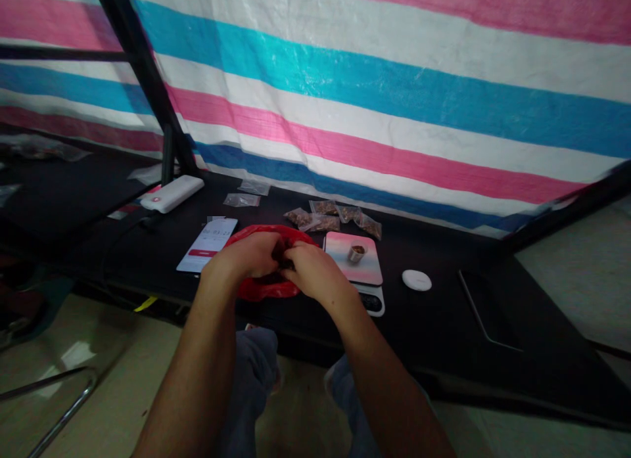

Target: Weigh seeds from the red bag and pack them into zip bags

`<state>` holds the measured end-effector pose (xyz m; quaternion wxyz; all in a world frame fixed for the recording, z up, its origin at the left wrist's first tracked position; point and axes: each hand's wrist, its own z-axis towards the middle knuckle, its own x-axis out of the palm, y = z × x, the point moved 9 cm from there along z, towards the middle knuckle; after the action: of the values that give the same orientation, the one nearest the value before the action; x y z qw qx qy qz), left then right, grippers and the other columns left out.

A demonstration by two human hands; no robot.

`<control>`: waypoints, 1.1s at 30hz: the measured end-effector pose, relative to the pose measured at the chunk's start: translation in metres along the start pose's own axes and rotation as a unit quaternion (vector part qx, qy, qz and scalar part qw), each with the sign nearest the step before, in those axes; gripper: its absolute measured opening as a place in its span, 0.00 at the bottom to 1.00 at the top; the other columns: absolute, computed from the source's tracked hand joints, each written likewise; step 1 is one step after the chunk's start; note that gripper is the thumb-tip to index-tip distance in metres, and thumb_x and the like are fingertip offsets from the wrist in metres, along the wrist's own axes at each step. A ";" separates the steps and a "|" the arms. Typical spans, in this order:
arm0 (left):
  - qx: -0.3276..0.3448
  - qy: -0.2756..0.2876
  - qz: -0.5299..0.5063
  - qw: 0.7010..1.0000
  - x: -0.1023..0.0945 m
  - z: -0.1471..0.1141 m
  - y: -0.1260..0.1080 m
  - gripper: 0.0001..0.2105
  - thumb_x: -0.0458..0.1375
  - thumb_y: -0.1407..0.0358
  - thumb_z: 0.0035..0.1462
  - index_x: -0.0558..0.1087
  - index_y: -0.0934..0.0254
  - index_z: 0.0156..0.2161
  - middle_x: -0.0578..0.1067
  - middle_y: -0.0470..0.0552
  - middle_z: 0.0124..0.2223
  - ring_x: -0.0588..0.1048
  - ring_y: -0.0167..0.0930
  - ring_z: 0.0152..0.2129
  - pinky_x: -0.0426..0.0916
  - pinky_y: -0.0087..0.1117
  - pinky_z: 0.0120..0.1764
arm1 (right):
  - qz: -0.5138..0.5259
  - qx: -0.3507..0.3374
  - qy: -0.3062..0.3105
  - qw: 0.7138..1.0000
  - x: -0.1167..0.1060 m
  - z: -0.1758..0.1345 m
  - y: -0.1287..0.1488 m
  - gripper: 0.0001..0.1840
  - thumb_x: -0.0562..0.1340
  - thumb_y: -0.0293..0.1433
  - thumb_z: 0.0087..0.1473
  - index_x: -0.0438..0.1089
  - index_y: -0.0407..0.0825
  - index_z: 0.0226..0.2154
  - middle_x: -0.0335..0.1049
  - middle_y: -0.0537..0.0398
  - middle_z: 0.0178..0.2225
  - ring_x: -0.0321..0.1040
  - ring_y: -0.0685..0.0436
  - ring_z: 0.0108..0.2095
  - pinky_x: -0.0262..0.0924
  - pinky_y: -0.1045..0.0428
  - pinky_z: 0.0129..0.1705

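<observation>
A red plastic bag (pixel 269 290) lies open at the front edge of the black table, with dark contents inside that I cannot make out clearly. My left hand (pixel 257 253) reaches into its mouth, fingers curled inward. Close beside it, my right hand (pixel 311 269) also dips in, its fingers bent together. Both sets of fingertips are hidden, so what they hold does not show. Just right of the bag is a kitchen scale (pixel 372 271) with a pink and white top. On it stands a small metal cup (pixel 355 253) with brown bits inside.
Several small filled plastic bags (pixel 325 223) lie behind the scale. Flat clear bags (pixel 241 200) rest farther left. A phone (pixel 210 243) showing a timer, a white power bank (pixel 173 194), a white round-edged case (pixel 417 280) and a dark tablet-like object (pixel 488 310) are also on the table.
</observation>
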<state>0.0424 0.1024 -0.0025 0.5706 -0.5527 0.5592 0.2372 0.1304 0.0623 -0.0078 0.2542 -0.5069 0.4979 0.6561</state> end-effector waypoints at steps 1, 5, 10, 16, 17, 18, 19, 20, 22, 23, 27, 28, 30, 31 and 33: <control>0.009 0.029 -0.008 1.000 0.006 0.002 0.001 0.11 0.65 0.70 0.46 0.81 0.58 0.37 0.84 0.48 0.38 0.81 0.33 0.35 0.71 0.28 0.38 | -0.003 0.000 0.001 1.000 -0.001 0.000 -0.001 0.10 0.64 0.30 0.64 0.80 0.47 0.45 0.78 0.43 0.49 0.76 0.40 0.48 0.64 0.49 0.47; 0.016 0.084 -0.023 0.996 0.016 0.001 0.004 0.16 0.63 0.68 0.47 0.80 0.60 0.44 0.85 0.49 0.42 0.81 0.34 0.37 0.71 0.28 0.37 | -0.009 0.002 -0.005 1.000 -0.005 0.001 -0.002 0.11 0.62 0.26 0.63 0.81 0.48 0.42 0.81 0.46 0.43 0.77 0.40 0.44 0.62 0.50 0.43; -0.004 0.087 -0.022 0.996 0.018 0.003 0.006 0.09 0.63 0.69 0.49 0.80 0.59 0.38 0.84 0.47 0.36 0.80 0.32 0.32 0.68 0.27 0.33 | -0.004 0.007 -0.011 1.000 -0.009 0.000 -0.003 0.09 0.63 0.26 0.62 0.82 0.48 0.39 0.81 0.46 0.41 0.76 0.42 0.41 0.60 0.51 0.40; 0.020 0.063 0.025 0.997 0.012 0.006 0.001 0.10 0.60 0.69 0.53 0.82 0.61 0.39 0.84 0.49 0.37 0.80 0.32 0.33 0.68 0.29 0.35 | 0.045 -0.028 -0.043 0.998 -0.015 0.001 -0.005 0.10 0.64 0.24 0.61 0.82 0.48 0.36 0.80 0.51 0.34 0.73 0.46 0.34 0.57 0.52 0.38; 0.018 0.065 0.031 0.997 0.012 0.006 0.002 0.09 0.60 0.70 0.54 0.82 0.60 0.38 0.84 0.48 0.37 0.80 0.31 0.32 0.68 0.29 0.35 | 0.052 -0.033 -0.045 0.997 -0.015 0.001 -0.006 0.09 0.64 0.23 0.61 0.82 0.48 0.36 0.80 0.52 0.33 0.72 0.46 0.34 0.57 0.53 0.38; 0.016 0.065 0.034 0.997 0.011 0.006 0.003 0.09 0.60 0.70 0.54 0.82 0.60 0.38 0.84 0.48 0.36 0.80 0.31 0.32 0.68 0.28 0.35 | 0.059 -0.035 -0.044 0.997 -0.014 0.001 -0.007 0.09 0.65 0.23 0.60 0.82 0.48 0.36 0.80 0.52 0.33 0.72 0.47 0.33 0.56 0.53 0.38; 0.012 0.064 0.033 0.997 0.011 0.006 0.003 0.10 0.60 0.71 0.53 0.82 0.59 0.38 0.84 0.48 0.37 0.80 0.31 0.33 0.68 0.28 0.35 | 0.065 -0.036 -0.042 0.996 -0.012 0.002 -0.008 0.09 0.65 0.22 0.60 0.82 0.48 0.36 0.80 0.52 0.33 0.72 0.47 0.33 0.56 0.53 0.38; 0.009 0.065 0.029 0.997 0.012 0.006 0.004 0.10 0.60 0.72 0.52 0.82 0.59 0.38 0.85 0.47 0.37 0.80 0.31 0.34 0.69 0.27 0.35 | 0.074 -0.039 -0.041 0.996 -0.011 0.002 -0.008 0.09 0.65 0.22 0.60 0.83 0.47 0.36 0.80 0.52 0.33 0.72 0.47 0.33 0.57 0.53 0.38; 0.006 0.076 0.020 0.997 0.015 0.005 0.004 0.11 0.62 0.72 0.52 0.82 0.59 0.40 0.85 0.48 0.39 0.81 0.31 0.35 0.69 0.27 0.36 | 0.096 -0.050 -0.045 0.993 -0.013 0.002 -0.008 0.10 0.65 0.21 0.59 0.83 0.46 0.37 0.80 0.51 0.34 0.73 0.47 0.34 0.58 0.53 0.38; 0.002 0.086 0.013 0.996 0.017 0.005 0.004 0.11 0.62 0.71 0.52 0.82 0.59 0.40 0.85 0.48 0.39 0.81 0.32 0.35 0.69 0.27 0.35 | 0.109 -0.056 -0.053 0.991 -0.016 0.001 -0.007 0.10 0.65 0.20 0.59 0.83 0.46 0.37 0.81 0.51 0.35 0.74 0.47 0.35 0.59 0.53 0.39; -0.029 0.100 0.009 0.995 0.021 0.003 0.005 0.12 0.63 0.69 0.54 0.81 0.60 0.45 0.85 0.49 0.40 0.81 0.32 0.32 0.68 0.27 0.31 | 0.139 -0.056 -0.096 0.984 -0.041 -0.009 -0.011 0.10 0.66 0.21 0.58 0.84 0.47 0.37 0.82 0.49 0.38 0.76 0.45 0.38 0.64 0.51 0.43; -0.029 0.091 0.017 0.995 0.020 0.004 0.004 0.12 0.62 0.70 0.55 0.81 0.60 0.45 0.85 0.49 0.41 0.81 0.31 0.33 0.68 0.27 0.31 | 0.142 -0.048 -0.108 0.983 -0.050 -0.014 -0.014 0.10 0.67 0.22 0.58 0.84 0.48 0.38 0.83 0.49 0.40 0.77 0.44 0.40 0.65 0.50 0.45; -0.019 0.071 0.039 0.997 0.016 0.006 0.002 0.11 0.61 0.72 0.56 0.81 0.59 0.43 0.85 0.50 0.42 0.81 0.31 0.35 0.69 0.26 0.34 | 0.153 -0.026 -0.133 0.979 -0.068 -0.025 -0.024 0.11 0.68 0.24 0.58 0.84 0.51 0.40 0.83 0.50 0.43 0.78 0.42 0.42 0.68 0.48 0.48; -0.013 0.064 0.043 0.997 0.015 0.007 0.002 0.11 0.61 0.72 0.56 0.81 0.59 0.42 0.85 0.50 0.43 0.81 0.31 0.36 0.69 0.27 0.35 | 0.162 -0.011 -0.147 0.976 -0.077 -0.032 -0.031 0.11 0.68 0.25 0.58 0.84 0.52 0.41 0.84 0.51 0.43 0.79 0.41 0.43 0.69 0.48 0.49; -0.009 0.056 0.040 0.998 0.014 0.009 0.003 0.11 0.60 0.71 0.56 0.82 0.60 0.42 0.85 0.51 0.43 0.81 0.32 0.37 0.69 0.28 0.36 | 0.176 0.017 -0.174 0.969 -0.094 -0.045 -0.048 0.11 0.68 0.27 0.58 0.85 0.53 0.42 0.84 0.51 0.43 0.80 0.40 0.43 0.71 0.47 0.49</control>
<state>0.0464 0.1066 -0.0187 0.5236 -0.5475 0.6098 0.2329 0.2227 0.0552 0.0596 0.2264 -0.2849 0.5384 0.7601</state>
